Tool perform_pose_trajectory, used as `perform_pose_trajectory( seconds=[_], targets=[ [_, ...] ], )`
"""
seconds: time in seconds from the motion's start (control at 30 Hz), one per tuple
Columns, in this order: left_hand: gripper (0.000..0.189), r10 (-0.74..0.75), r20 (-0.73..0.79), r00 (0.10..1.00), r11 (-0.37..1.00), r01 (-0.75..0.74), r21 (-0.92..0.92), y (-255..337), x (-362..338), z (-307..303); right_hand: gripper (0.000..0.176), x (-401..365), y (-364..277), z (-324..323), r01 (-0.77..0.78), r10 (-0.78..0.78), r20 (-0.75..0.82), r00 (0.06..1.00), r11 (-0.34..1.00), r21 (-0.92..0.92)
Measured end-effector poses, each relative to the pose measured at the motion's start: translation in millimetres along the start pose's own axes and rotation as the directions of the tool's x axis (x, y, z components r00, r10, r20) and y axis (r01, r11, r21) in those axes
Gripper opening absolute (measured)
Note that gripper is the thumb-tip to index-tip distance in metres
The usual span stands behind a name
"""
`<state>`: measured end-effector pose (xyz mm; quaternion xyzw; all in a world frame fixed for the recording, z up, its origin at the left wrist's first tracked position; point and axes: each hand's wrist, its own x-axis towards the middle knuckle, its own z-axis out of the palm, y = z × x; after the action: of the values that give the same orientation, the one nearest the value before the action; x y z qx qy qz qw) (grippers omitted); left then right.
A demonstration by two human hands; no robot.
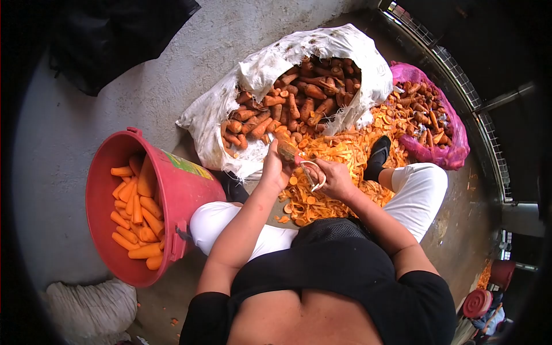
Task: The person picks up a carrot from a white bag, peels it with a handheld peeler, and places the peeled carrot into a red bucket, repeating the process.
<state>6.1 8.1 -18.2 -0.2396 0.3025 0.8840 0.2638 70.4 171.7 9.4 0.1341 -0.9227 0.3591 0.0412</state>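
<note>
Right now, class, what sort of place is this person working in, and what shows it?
Probably a bulk vegetable-prep spot on a concrete floor: a white sack of unpeeled carrots, a red bucket of peeled carrots, a heap of orange peelings.

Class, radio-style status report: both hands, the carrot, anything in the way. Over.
Left hand shut on carrot. Right hand shut on peeler, blade at the carrot. Peel pile underneath, nothing blocking.

Most of the carrot (286, 150) — inside the left hand (275, 171)
</note>
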Motion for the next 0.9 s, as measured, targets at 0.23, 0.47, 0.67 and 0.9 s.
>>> perform_pose_trajectory(
  seconds=[0.23, 0.47, 0.67, 0.9],
  targets=[
    [0.039, 0.018, -0.006, 1.000, 0.999, -0.019, -0.045, -5.8, 8.0, -4.6, 0.024, -2.4, 3.5, 0.3, -0.039, 0.039, 0.019, 0.999, 0.999, 0.006],
    [0.040, 0.018, 0.034, 0.999, 0.999, -0.019, 0.030, -5.0, -3.8, 2.8, 0.021, 4.7, 25.5, -7.3, -0.119, 0.118, -0.016, 0.993, 0.979, -0.164],
    [0.041, -0.072, 0.034, 0.997, 0.996, 0.070, 0.056, -1.4, -16.4, 7.0, 0.027, 5.1, 33.4, -38.8, -0.101, 0.096, -0.145, 0.985, 0.995, -0.026],
    [0.039, -0.057, 0.054, 0.997, 0.991, 0.050, 0.126, 0.5, -9.1, 2.4, 0.019, -3.2, 6.7, -28.7, 0.009, -0.016, 0.119, 0.993, 0.998, 0.058]
  ],
)
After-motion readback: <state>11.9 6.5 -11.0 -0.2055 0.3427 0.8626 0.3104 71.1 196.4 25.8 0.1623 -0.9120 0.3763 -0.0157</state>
